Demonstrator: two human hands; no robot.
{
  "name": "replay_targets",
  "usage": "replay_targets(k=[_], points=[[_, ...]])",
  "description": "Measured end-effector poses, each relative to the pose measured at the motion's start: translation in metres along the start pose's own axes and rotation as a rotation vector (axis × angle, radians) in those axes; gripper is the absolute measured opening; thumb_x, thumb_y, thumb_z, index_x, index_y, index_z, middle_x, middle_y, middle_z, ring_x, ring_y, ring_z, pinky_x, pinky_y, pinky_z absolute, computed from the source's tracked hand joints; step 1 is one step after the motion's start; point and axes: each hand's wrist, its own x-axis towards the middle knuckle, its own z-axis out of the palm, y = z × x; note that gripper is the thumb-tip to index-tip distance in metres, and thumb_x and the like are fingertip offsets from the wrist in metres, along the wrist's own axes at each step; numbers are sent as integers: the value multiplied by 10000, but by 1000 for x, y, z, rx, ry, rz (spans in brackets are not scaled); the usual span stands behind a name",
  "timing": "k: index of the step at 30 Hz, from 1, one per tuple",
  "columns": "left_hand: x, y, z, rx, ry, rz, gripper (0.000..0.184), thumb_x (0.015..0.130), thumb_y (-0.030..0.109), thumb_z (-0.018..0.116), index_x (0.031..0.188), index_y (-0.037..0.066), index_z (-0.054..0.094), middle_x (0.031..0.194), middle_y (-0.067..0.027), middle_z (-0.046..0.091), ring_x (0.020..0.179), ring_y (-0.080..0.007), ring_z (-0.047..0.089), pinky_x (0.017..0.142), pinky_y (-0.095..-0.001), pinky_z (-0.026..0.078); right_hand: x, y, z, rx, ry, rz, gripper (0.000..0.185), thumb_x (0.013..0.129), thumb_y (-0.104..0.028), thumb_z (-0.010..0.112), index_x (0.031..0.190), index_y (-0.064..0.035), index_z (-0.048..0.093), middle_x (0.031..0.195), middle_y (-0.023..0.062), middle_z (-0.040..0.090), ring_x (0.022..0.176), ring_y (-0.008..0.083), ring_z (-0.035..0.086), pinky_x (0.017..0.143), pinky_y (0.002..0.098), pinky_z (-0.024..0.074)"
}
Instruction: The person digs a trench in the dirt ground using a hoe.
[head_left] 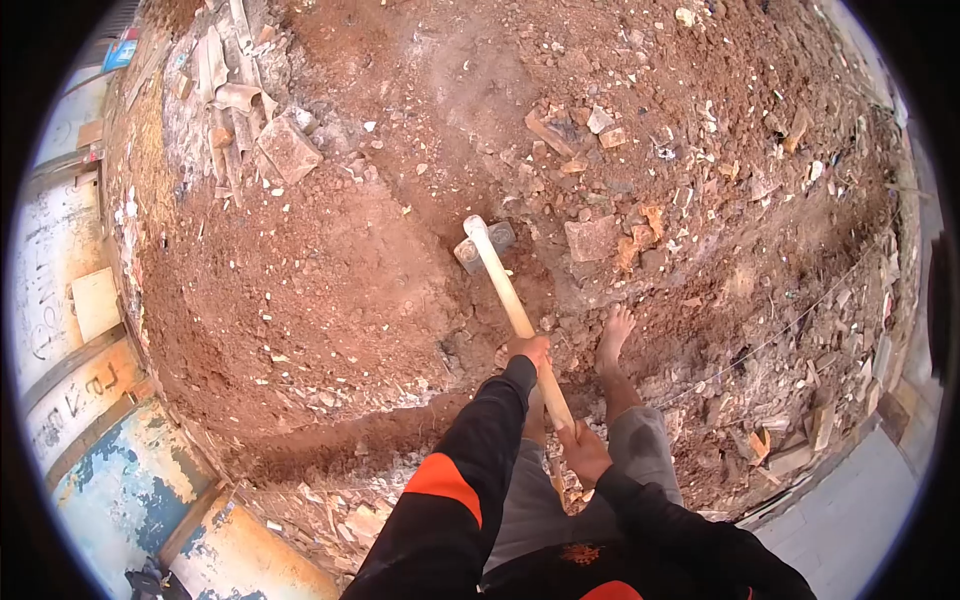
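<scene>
A long pale wooden handle [512, 305] runs up from my hands to a grey metal tool head [468, 254], which is at the reddish-brown soil [330, 270] near the middle of the view. My left hand [529, 349] is wrapped round the handle partway along. Closer to my body, my right hand [585, 453] grips the handle near its lower end. The tool head lies to the left of a flat reddish block [592, 240]. Its lower edge and contact with the soil are hard to make out.
My bare foot [615, 335] stands on the soil right of the handle. Broken slabs and scraps [288, 150] lie at the upper left. Rubble [790, 455] covers the lower right. Painted panels [125, 480] line the left side, and a trench-like edge [350, 440] crosses below.
</scene>
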Motion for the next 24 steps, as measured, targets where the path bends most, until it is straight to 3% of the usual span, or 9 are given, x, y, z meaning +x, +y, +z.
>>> replay_targets(k=[6,8,11,13,15,16,18,21,24], points=[[-3,-47,-23,48,-446,-39,158,785,113,692,699,47,577,607,-98,549,501,-280,596,495,-440,522,-46,-42,-6,68,-53,101,554,1012,-524,503,1084,24,533,816,209,677,744,358,701,691,468,528],[4,-26,-38,58,-494,-186,149,801,123,692,714,48,598,632,-111,590,539,-281,621,530,-426,533,-58,-51,5,101,-93,95,535,1011,-497,520,1101,30,529,813,200,677,721,331,703,680,462,530],[-16,18,-64,176,-657,-120,187,830,139,695,698,58,591,678,-128,640,566,-282,633,554,-418,536,-49,-56,33,-18,-72,-122,493,999,-435,560,1095,48,540,786,181,668,703,304,697,664,449,530],[-37,39,-79,216,-687,-112,178,850,149,691,733,61,590,692,-135,653,567,-287,633,555,-423,536,-84,-99,25,38,-240,-20,434,1006,-353,588,1248,-9,484,774,79,625,654,174,639,582,346,504],[-69,53,-89,244,-702,-101,170,869,159,687,769,64,589,707,-142,666,567,-291,632,556,-427,537,-121,-134,11,-33,-206,-111,431,973,-376,599,1113,29,554,780,131,655,697,244,670,624,392,516],[-88,57,-92,141,-642,-101,160,886,179,683,854,59,582,704,-147,663,565,-302,630,557,-437,537,-136,-150,3,-94,-184,-177,466,940,-398,611,978,66,625,787,184,685,741,314,700,667,437,528],[-115,62,-100,40,-576,-81,181,903,198,679,938,54,576,701,-151,659,563,-313,628,558,-446,537,-163,-174,-19,-195,-248,-243,432,939,-365,602,1058,50,585,790,158,682,713,261,690,633,410,521],[-128,59,-99,-389,-515,-215,295,926,233,706,1112,93,525,1047,-145,611,879,-344,659,749,-535,569,-177,-212,-76,-428,-443,-290,421,937,-348,585,1100,39,569,796,137,682,697,214,685,611,388,517],[-182,79,-70,-864,-339,-196,315,944,272,699,1149,98,535,1137,-132,583,999,-346,635,844,-538,551,-205,-281,-160,-702,-586,-324,403,940,-345,556,1032,43,614,789,132,679,711,212,677,630,393,509]])
